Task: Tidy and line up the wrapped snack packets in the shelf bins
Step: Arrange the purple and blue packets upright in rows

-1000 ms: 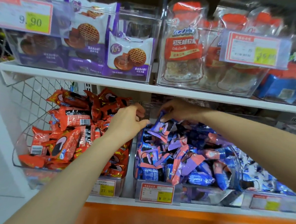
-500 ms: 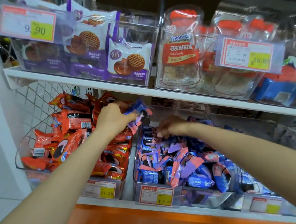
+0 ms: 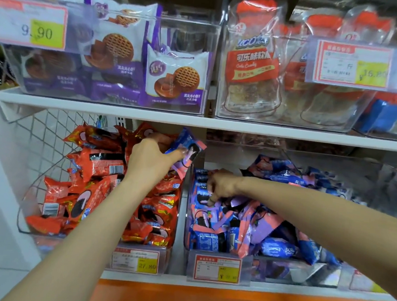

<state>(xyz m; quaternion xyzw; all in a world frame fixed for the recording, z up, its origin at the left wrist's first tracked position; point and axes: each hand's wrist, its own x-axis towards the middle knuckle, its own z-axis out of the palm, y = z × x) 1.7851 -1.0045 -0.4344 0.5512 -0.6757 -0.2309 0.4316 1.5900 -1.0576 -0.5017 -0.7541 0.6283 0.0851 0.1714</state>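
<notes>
On the lower shelf [image 3: 277,288], two clear bins stand side by side. The left bin [image 3: 31,209] is heaped with red packets [image 3: 97,166] and the right bin [image 3: 302,269] with blue packets [image 3: 275,247].

The left hand [image 3: 152,161] is raised over the back right corner of the left bin, thumb and fingers clamped on one blue packet [image 3: 188,147] (blue and pink wrapper, a dark biscuit printed on it). That packet hangs tilted in the air above the red heap, just left of the gap between the bins.

The right hand [image 3: 220,187] is down in the back left part of the right bin, fingers curled into the heap. Whether they pinch a packet or only press on the pile I cannot tell, as the fingertips are sunk among wrappers.

The step in hand looks like sorting a stray: the lifted packet matches the right bin's stock, not the red. The next move would call for carrying it right across the gap and laying it flat among its own kind, printed face up. The right hand could meanwhile press open a slot for it.

Both heaps lie jumbled at all angles, so the lining-up itself seems barely begun. The slick wrappers will likely slide when pushed.
</notes>
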